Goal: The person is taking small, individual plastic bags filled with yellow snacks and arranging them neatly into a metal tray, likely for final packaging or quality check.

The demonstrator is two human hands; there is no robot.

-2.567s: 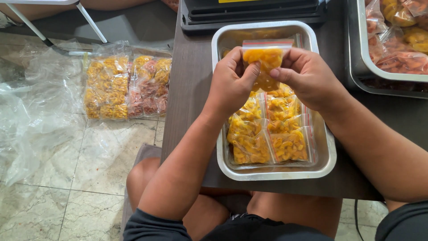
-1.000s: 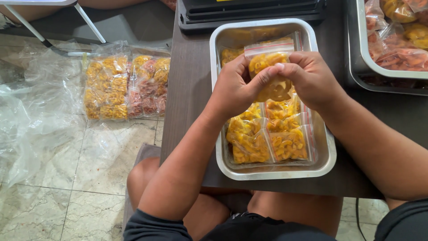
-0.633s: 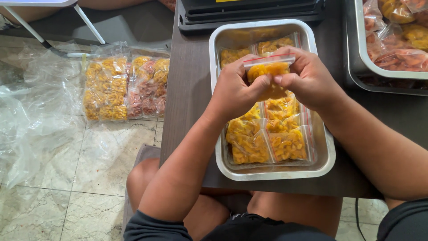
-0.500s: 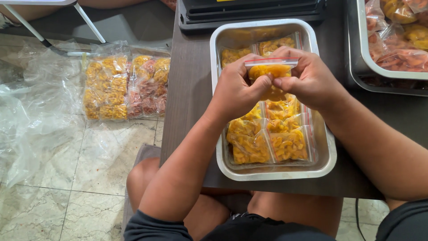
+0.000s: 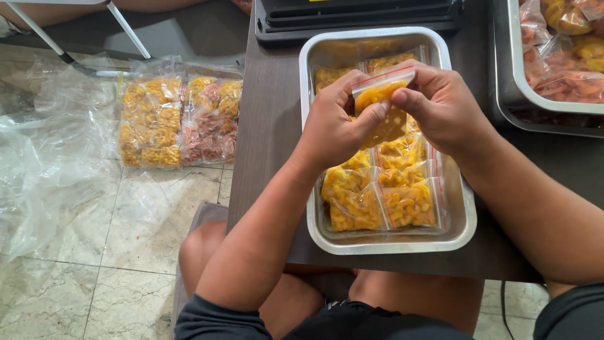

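Both hands hold one small clear bag (image 5: 382, 107) of yellow snacks above the middle of a metal tray (image 5: 462, 214). The left hand (image 5: 333, 123) pinches the bag's left side with thumb and fingers. The right hand (image 5: 440, 107) pinches its right side near the red strip on top. More small yellow bags (image 5: 377, 198) lie flat in the tray, filling its near end. The tray sits on a dark table (image 5: 267, 132), close to the near edge. Big bags of snacks (image 5: 179, 119) lie on the floor to the left.

Orange-yellow snack bag (image 5: 385, 107) with red strip, silver tray (image 5: 384, 242), dark-brown table (image 5: 270, 126).
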